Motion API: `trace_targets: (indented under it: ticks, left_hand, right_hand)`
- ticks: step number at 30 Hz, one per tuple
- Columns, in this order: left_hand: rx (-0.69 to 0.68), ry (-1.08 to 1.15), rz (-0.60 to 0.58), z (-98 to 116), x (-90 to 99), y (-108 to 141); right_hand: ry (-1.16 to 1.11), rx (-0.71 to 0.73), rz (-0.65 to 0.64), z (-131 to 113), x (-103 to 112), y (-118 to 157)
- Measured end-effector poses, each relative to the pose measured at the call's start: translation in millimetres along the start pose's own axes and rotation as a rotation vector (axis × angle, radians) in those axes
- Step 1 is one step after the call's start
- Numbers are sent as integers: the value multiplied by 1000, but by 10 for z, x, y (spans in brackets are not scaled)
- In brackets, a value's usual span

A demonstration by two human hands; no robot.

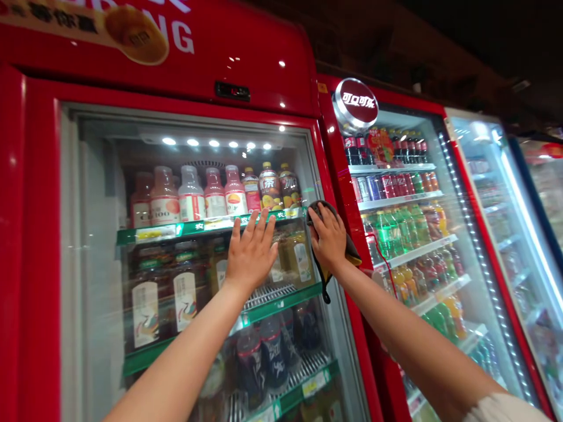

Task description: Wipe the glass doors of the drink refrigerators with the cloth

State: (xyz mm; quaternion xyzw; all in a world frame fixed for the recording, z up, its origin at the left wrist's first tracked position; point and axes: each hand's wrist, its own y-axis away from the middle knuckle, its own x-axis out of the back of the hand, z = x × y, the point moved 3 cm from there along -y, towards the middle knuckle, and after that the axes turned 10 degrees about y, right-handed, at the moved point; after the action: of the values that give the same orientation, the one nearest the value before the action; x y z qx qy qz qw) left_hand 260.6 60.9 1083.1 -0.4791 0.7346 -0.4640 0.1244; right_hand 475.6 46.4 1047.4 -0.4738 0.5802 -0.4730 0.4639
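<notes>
Against one cooler door (pixel 132 97) rest two hands (pixel 253 252) (pixel 326 237), one cloth (pixel 352 252).

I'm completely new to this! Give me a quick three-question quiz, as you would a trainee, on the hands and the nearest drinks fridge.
1. Multiple choice: which side's hand is on the cloth?
A) left
B) right
C) neither

2. True or false: the left hand is closed in a fist.

3. Fill in the blank: behind the nearest glass door, the shelf edges are coloured ____.

Key:
1. B. The right hand is on it.
2. False. It is spread open in front of the glass door.
3. Green.
</notes>
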Motion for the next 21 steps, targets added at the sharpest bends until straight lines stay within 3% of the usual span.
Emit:
trace_targets:
  ticks: [5, 12, 14, 18, 21]
  left_hand:
    - [-7, 21, 8, 1, -6, -8]
    - [-10, 11, 25, 8, 3, -21]
    - [-9, 5, 30, 8, 1, -22]
    - [-10, 9, 43, -1, -6, -25]
    - [-9, 18, 48, -3, -4, -27]
  right_hand:
    - [7, -66, -7, 96, -34, -423]
    - [11, -34, -48, 192, -5, 37]
    - [-1, -61, -39, 206, -25, -19]
    - [-5, -172, -38, 250, -89, -391]
    - [-33, -159, -23, 275, -87, -349]
